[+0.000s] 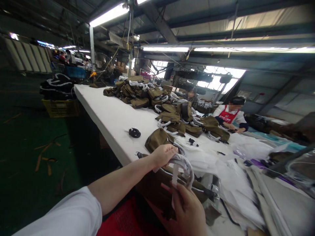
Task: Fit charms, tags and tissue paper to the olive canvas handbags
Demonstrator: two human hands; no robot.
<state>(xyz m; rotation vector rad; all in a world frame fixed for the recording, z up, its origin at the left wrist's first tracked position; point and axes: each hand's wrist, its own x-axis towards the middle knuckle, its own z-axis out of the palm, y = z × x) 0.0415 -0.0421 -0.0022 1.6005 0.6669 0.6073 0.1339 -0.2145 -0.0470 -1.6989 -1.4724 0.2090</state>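
An olive-brown bag (154, 185) with a zipper lies at the table's near edge, right in front of me. Its curved handle (189, 168) is wrapped in whitish film. My left hand (164, 154) is closed around the left side of that handle. Below it, my right hand (189, 206) pinches a narrow white strip (175, 175) that hangs by the handle; its fingertips are partly hidden. A small reddish piece (166, 187) sticks out beside the right fingers. Just beyond my left hand lies another olive bag (157, 139).
A heap of olive bags (137, 91) with wrapped handles covers the far part of the white table (98, 105). A coiled black strap (134, 132) lies near the left edge. White plastic sheets (233, 183) spread at right. A co-worker (230, 114) in a red apron works across the table.
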